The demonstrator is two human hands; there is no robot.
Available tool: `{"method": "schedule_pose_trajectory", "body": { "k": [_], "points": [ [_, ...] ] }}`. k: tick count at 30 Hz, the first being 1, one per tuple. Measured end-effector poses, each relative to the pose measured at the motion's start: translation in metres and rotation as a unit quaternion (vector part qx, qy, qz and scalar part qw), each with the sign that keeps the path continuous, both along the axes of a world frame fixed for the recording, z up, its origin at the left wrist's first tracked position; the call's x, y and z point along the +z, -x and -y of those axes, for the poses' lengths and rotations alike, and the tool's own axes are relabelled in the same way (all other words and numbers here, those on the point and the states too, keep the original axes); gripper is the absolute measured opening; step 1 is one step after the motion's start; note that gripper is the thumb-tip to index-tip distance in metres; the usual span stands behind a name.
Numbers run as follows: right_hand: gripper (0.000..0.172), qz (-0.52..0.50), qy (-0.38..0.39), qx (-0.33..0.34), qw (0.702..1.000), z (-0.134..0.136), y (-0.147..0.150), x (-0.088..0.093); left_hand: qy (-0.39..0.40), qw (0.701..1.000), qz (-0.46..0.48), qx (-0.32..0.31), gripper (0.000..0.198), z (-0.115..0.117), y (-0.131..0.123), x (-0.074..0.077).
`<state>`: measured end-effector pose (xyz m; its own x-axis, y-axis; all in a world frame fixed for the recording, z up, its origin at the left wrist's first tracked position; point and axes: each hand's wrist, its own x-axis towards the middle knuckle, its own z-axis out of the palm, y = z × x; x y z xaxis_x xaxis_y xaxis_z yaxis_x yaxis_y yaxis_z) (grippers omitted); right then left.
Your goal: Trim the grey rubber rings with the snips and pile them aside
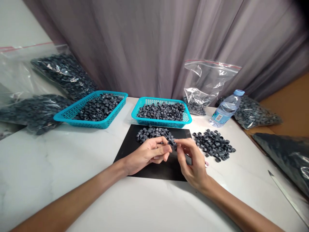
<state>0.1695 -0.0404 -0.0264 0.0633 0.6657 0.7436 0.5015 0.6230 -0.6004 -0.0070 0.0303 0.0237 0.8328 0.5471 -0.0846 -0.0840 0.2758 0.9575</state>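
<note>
My left hand [149,151] is closed in a pinch on a small dark grey plastic ring [170,143] above a black mat [166,170]. Close against it, the fingertips of my right hand [191,158] hold another small dark grey part [174,147], partly hidden by the fingers. Whether the two parts touch or fit together I cannot tell. Behind my hands a pile of thick-walled grey sleeves [154,132] lies on the mat's far part. To the right, thin hollow grey rings [214,145] are heaped on the table. Something small and pinkish [207,164] shows beside my right hand.
Two turquoise baskets, left [106,124] and middle [161,121], hold grey parts on the white marbled table [96,180]. Filled clear bags stand at left [65,74] and right [199,103]. A water bottle [224,111] and a pale strip [285,193] are on the right.
</note>
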Motion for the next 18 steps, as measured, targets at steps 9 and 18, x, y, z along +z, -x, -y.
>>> {"method": "schedule_pose_trajectory", "body": {
  "k": [9,18],
  "points": [
    [0.028,0.006,-0.007,-0.005,1.0,-0.0004,0.0001,-0.0011,0.01,1.0,-0.008,-0.007,0.029,0.0015,-0.0008,-0.0007],
    [0.035,0.053,0.008,0.04,0.998,-0.0002,0.0,-0.0022,-0.049,0.997,-0.057,0.011,0.026,-0.0022,0.0011,-0.0044]
  ]
}}
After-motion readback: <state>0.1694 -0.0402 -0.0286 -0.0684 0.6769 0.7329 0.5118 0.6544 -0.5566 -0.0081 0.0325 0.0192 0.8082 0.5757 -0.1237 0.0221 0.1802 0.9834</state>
